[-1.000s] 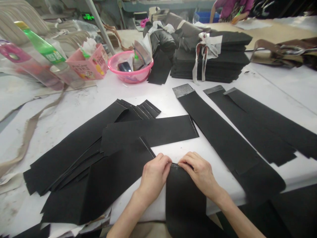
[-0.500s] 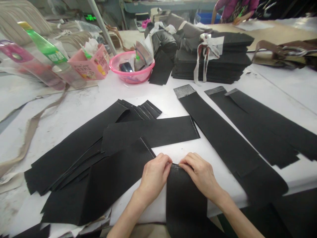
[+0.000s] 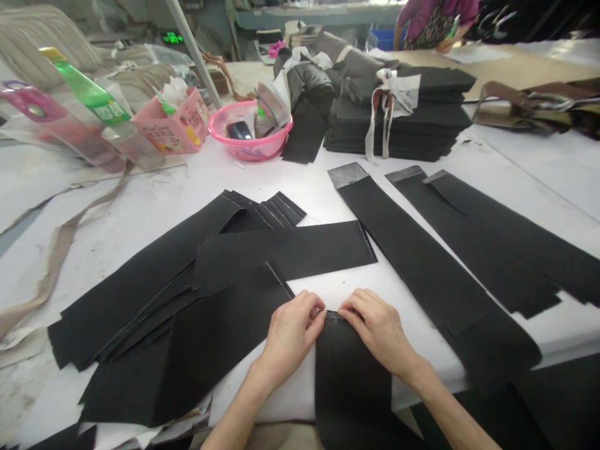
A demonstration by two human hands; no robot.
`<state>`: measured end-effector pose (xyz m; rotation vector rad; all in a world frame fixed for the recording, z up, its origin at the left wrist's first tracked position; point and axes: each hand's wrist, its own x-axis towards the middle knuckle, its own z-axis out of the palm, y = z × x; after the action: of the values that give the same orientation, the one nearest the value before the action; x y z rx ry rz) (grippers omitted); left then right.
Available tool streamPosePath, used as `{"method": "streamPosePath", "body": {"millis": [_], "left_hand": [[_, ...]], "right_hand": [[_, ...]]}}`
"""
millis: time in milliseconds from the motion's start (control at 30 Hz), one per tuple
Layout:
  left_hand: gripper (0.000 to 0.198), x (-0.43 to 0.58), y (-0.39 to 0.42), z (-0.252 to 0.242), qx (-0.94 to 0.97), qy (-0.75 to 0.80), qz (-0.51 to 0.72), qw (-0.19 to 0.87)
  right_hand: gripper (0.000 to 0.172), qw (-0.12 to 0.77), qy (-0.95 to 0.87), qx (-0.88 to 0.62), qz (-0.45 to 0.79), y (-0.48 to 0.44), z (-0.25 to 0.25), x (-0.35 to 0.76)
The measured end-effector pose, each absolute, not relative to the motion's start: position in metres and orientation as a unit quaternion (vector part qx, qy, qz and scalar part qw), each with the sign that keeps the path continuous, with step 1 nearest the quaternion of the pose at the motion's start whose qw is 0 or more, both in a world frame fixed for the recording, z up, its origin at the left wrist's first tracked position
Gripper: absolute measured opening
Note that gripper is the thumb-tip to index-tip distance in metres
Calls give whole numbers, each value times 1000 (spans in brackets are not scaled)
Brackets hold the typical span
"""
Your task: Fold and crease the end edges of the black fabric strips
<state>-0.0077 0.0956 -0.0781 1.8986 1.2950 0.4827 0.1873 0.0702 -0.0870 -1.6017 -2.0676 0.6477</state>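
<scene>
A black strip (image 3: 354, 381) hangs over the front edge of the white table, its far end pinched at both corners. My left hand (image 3: 294, 325) has its fingers closed on the left corner of that end, and my right hand (image 3: 377, 325) is closed on the right corner. Between the fingertips a narrow, greyish edge shows. Several black strips (image 3: 285, 247) with stitched ends lie overlapping to the left of my hands. To the right lies a long black strip (image 3: 412, 250) with a grey end.
Further right are more black strips (image 3: 492, 231). At the back stand a pink basin (image 3: 248, 147), a tied black stack (image 3: 398, 131), a pink box (image 3: 173, 125) and a green bottle (image 3: 87, 90). A person's purple sleeve (image 3: 415, 22) shows beyond.
The view has shifted slightly. Both hands keep their pinch on the strip's end, with no clear movement of the strip.
</scene>
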Motion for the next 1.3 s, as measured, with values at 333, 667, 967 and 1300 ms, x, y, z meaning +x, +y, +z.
{"method": "streamPosePath", "body": {"millis": [333, 667, 967, 1300], "left_hand": [[17, 10, 82, -67, 562, 525, 307, 561], [23, 26, 66, -59, 384, 437, 346, 736], [17, 29, 58, -64, 328, 433, 328, 773], [22, 33, 53, -69, 251, 452, 313, 797]], "right_hand": [[15, 244, -751, -575, 212, 60, -46, 194], [14, 242, -762, -568, 195, 48, -35, 194], [15, 250, -740, -579, 232, 43, -34, 196], [15, 215, -646, -623, 386, 41, -26, 215]]}}
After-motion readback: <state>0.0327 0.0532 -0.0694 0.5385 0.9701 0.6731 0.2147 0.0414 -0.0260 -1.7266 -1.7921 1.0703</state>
